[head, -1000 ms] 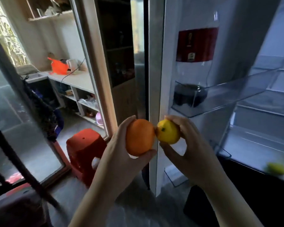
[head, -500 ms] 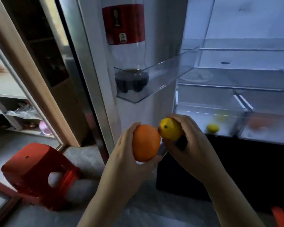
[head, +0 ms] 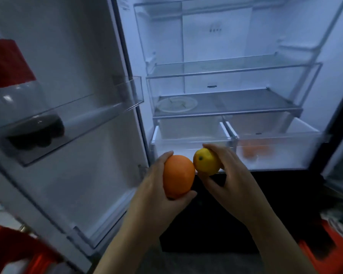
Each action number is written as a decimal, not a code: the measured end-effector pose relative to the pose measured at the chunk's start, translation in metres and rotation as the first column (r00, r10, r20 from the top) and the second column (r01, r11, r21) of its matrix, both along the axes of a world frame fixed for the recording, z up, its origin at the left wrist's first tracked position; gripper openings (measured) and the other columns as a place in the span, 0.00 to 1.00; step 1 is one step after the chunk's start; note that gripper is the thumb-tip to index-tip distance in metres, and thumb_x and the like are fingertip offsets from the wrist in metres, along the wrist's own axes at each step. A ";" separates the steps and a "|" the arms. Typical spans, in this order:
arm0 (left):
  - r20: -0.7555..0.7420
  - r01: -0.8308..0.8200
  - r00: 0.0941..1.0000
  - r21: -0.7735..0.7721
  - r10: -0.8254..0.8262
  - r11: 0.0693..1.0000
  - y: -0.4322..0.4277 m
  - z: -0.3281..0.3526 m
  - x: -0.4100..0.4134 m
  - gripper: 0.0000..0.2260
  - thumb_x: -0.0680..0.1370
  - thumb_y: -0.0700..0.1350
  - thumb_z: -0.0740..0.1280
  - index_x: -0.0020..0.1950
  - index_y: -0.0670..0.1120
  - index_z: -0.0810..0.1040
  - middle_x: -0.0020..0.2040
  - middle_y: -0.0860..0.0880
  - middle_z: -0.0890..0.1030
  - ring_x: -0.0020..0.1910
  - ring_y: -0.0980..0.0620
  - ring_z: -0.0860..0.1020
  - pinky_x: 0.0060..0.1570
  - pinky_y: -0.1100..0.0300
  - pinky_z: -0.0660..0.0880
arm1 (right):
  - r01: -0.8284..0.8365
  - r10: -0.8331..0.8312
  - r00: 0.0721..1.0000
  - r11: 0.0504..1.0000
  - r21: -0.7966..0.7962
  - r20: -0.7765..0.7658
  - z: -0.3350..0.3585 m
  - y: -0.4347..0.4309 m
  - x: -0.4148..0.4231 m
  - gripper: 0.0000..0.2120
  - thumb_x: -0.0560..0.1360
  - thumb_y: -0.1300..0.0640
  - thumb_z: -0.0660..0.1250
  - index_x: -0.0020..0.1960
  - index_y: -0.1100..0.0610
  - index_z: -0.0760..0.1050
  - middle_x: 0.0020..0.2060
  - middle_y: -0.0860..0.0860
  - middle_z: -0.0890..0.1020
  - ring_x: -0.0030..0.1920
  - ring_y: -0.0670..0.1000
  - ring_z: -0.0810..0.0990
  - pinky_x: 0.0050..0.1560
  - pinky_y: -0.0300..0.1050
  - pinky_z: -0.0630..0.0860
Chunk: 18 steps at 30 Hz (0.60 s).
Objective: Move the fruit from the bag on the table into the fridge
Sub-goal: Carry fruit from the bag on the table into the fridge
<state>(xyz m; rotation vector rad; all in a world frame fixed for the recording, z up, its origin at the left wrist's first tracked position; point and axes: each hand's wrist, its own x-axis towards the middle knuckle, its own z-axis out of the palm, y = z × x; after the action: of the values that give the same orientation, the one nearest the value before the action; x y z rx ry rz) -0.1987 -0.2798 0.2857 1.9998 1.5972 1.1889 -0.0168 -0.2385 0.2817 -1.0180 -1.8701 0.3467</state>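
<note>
My left hand [head: 156, 196] grips an orange [head: 178, 178], and my right hand [head: 231, 173] holds a yellow lemon [head: 205, 162]; the two fruits touch each other. Both hands hover just in front of the open fridge [head: 216, 46], at the level of its two clear bottom drawers. The left drawer [head: 190, 142] lies directly behind the lemon. Orange fruit [head: 254, 150] shows blurred through the front of the right drawer [head: 297, 153]. The bag and the table are out of view.
The open fridge door [head: 71, 56] stands at my left, with a dark soda bottle [head: 14, 91] in its clear door bin [head: 99, 107]. A white plate [head: 176, 104] lies on a glass shelf [head: 246, 101]. A red stool [head: 12, 248] sits low on the left, red items low right.
The view has swung right and closer, from the fridge door's edge to the open fridge interior. Both hands keep the same hold on the orange and lemon, now nearer the bottom drawers.
</note>
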 end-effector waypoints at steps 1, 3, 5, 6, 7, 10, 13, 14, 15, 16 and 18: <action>-0.005 0.014 1.000 -0.002 -0.014 1.000 0.006 -0.002 0.011 0.38 0.63 0.61 0.74 0.69 0.65 0.60 0.62 0.65 0.66 0.57 0.60 0.72 0.53 0.64 0.71 | 0.014 -0.014 1.000 1.000 -0.009 0.003 -0.003 0.004 0.012 0.25 0.71 0.51 0.69 0.66 0.50 0.68 0.57 0.43 0.74 0.55 0.41 0.74 0.52 0.32 0.72; -0.002 0.046 0.999 -0.033 -0.046 0.998 0.018 -0.008 0.031 0.38 0.64 0.61 0.74 0.69 0.67 0.58 0.62 0.66 0.65 0.57 0.62 0.70 0.51 0.68 0.69 | 0.039 -0.038 0.999 0.999 -0.029 0.018 -0.009 0.010 0.034 0.25 0.71 0.51 0.70 0.66 0.49 0.68 0.56 0.42 0.73 0.56 0.38 0.73 0.53 0.28 0.68; 0.003 0.068 0.998 -0.079 -0.068 0.995 0.027 -0.014 0.050 0.38 0.65 0.61 0.74 0.68 0.68 0.57 0.63 0.66 0.65 0.57 0.63 0.70 0.48 0.71 0.68 | 0.065 -0.063 0.997 0.996 -0.063 0.040 -0.015 0.014 0.053 0.26 0.71 0.54 0.72 0.67 0.48 0.67 0.57 0.41 0.73 0.56 0.36 0.72 0.53 0.26 0.67; 0.010 0.079 0.997 -0.097 -0.078 0.992 0.032 -0.016 0.057 0.38 0.65 0.60 0.74 0.68 0.68 0.56 0.63 0.65 0.65 0.57 0.62 0.70 0.48 0.72 0.68 | 0.078 -0.075 0.996 0.994 -0.079 0.045 -0.017 0.016 0.062 0.27 0.71 0.55 0.72 0.67 0.48 0.67 0.57 0.41 0.73 0.56 0.36 0.72 0.54 0.26 0.67; 0.018 0.091 0.996 -0.111 -0.090 0.990 0.037 -0.017 0.064 0.38 0.65 0.60 0.75 0.68 0.68 0.56 0.63 0.65 0.65 0.57 0.62 0.70 0.49 0.71 0.68 | 0.090 -0.086 0.995 0.992 -0.089 0.048 -0.019 0.019 0.069 0.27 0.71 0.55 0.72 0.67 0.48 0.66 0.58 0.41 0.72 0.57 0.36 0.71 0.54 0.26 0.66; 0.015 0.124 0.992 -0.156 -0.124 0.980 0.052 -0.017 0.081 0.38 0.66 0.58 0.75 0.69 0.67 0.56 0.61 0.65 0.64 0.56 0.62 0.70 0.49 0.69 0.68 | 0.108 -0.104 0.994 0.988 -0.107 0.043 -0.024 0.029 0.088 0.28 0.70 0.57 0.72 0.67 0.48 0.67 0.58 0.41 0.72 0.58 0.36 0.71 0.55 0.26 0.66; 0.013 0.157 0.987 -0.189 -0.157 0.969 0.069 -0.020 0.092 0.38 0.66 0.58 0.75 0.69 0.66 0.56 0.59 0.66 0.63 0.55 0.61 0.70 0.50 0.68 0.69 | 0.113 -0.110 0.993 0.987 -0.117 0.030 -0.028 0.042 0.100 0.28 0.70 0.58 0.72 0.67 0.49 0.67 0.58 0.41 0.73 0.58 0.37 0.71 0.56 0.26 0.66; 0.007 0.161 0.987 -0.195 -0.163 0.967 0.074 -0.022 0.093 0.38 0.67 0.58 0.75 0.69 0.66 0.56 0.58 0.67 0.62 0.54 0.62 0.70 0.49 0.70 0.69 | 0.110 -0.107 0.994 0.987 -0.121 0.030 -0.030 0.047 0.102 0.28 0.70 0.59 0.72 0.67 0.50 0.67 0.58 0.42 0.73 0.58 0.38 0.71 0.56 0.27 0.66; 0.002 0.164 0.986 -0.201 -0.167 0.966 0.079 -0.024 0.094 0.38 0.67 0.58 0.75 0.69 0.66 0.56 0.58 0.69 0.62 0.53 0.64 0.70 0.47 0.72 0.68 | 0.104 -0.101 0.994 0.986 -0.128 0.033 -0.033 0.052 0.103 0.27 0.70 0.59 0.72 0.67 0.50 0.68 0.58 0.42 0.73 0.58 0.38 0.72 0.56 0.27 0.66; 0.000 0.168 0.985 -0.208 -0.172 0.964 0.085 -0.027 0.095 0.38 0.67 0.58 0.74 0.69 0.67 0.56 0.57 0.70 0.61 0.52 0.65 0.69 0.46 0.73 0.67 | 0.099 -0.095 0.995 0.986 -0.135 0.037 -0.036 0.057 0.104 0.27 0.70 0.59 0.72 0.66 0.50 0.68 0.58 0.43 0.73 0.59 0.38 0.72 0.56 0.28 0.66; -0.001 0.178 0.983 -0.219 -0.183 0.959 0.099 -0.031 0.095 0.37 0.67 0.58 0.74 0.69 0.68 0.55 0.57 0.72 0.62 0.52 0.70 0.68 0.45 0.75 0.66 | 0.091 -0.086 0.995 0.985 -0.147 0.042 -0.040 0.069 0.107 0.26 0.71 0.59 0.72 0.66 0.51 0.68 0.58 0.43 0.73 0.59 0.39 0.72 0.57 0.30 0.67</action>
<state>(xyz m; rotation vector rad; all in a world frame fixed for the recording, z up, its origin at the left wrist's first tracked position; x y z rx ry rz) -0.1033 -0.1807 0.2547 1.9718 1.4492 0.8867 0.0899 -0.1693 0.2415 -1.2115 -1.8451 0.4228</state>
